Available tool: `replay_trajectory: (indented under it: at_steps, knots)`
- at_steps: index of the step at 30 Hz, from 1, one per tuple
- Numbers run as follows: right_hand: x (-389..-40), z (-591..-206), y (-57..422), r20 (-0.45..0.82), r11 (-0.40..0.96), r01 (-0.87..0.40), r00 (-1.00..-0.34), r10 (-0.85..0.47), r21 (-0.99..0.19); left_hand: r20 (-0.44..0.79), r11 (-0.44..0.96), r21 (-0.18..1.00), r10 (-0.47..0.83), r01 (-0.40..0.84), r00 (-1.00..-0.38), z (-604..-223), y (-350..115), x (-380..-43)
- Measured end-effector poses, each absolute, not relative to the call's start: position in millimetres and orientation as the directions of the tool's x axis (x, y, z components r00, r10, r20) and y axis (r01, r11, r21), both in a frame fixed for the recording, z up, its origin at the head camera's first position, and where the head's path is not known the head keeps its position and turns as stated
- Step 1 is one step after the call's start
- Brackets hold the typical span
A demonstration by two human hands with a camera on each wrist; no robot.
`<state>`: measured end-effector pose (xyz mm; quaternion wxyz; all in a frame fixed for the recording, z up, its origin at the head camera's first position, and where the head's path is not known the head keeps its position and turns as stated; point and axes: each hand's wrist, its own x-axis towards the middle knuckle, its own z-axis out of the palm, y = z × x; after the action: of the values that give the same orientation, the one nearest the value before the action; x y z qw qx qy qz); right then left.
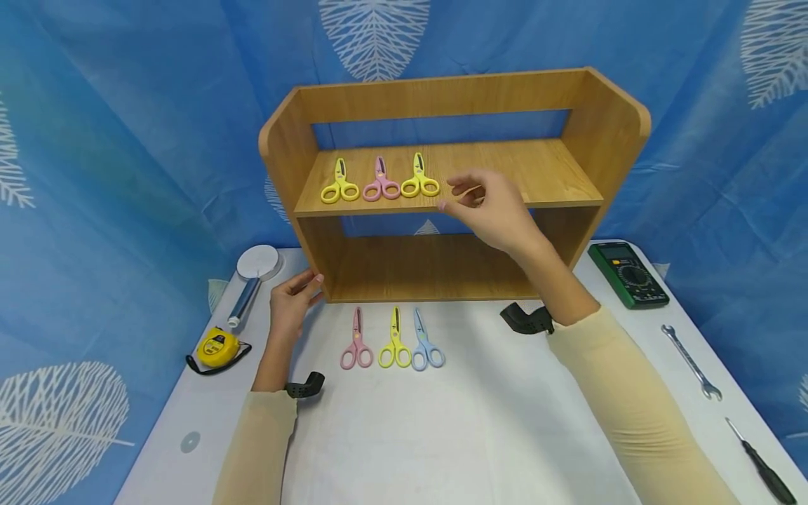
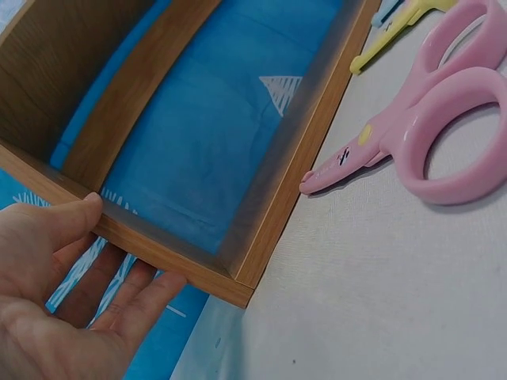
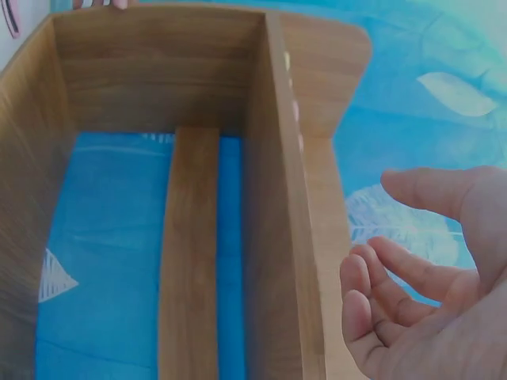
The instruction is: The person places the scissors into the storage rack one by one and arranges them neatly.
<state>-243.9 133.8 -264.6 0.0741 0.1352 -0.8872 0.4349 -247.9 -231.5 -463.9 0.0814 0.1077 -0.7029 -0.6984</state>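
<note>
Going by where the scissors lay, we judged ourselves about halfway through. Three pairs rested on the upper board of our light-brown, two-tier wooden shelf [image 1: 524,165]: toward its left end a yellow plastic pair of scissors with round finger loops [image 1: 341,184], next a pink plastic pair [image 1: 381,182], then a second yellow plastic pair [image 1: 419,177]. They stood side by side in a row, loops toward us and blades toward the back, and that portion looked finished to us.

On the white table [image 1: 442,435], just in front of the shelf, we had another row: a slim pink pair [image 1: 358,343], a bright yellow pair [image 1: 395,341] and a light-blue pair [image 1: 423,341]. We counted these three as what was left, since neither hand held any of them.

Our right hand [image 1: 495,210] hovered by the front edge of the upper board, near the second yellow plastic pair, thumb and fingers parted with nothing between them. Our left hand [image 1: 290,303] gripped the shelf's left side panel near its foot, which we read as steadying it.
</note>
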Motion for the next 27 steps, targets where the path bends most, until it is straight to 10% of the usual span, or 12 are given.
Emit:
replay_trajectory:
  at_steps: [27]
  knots:
    - [-156.1, -444.5, 149.3, -0.041, 0.479, -0.100, -0.960, -0.275, -0.872, -0.046, -0.001, 0.999, -0.272, -0.048, -0.961, -464.3, -230.8, -247.6]
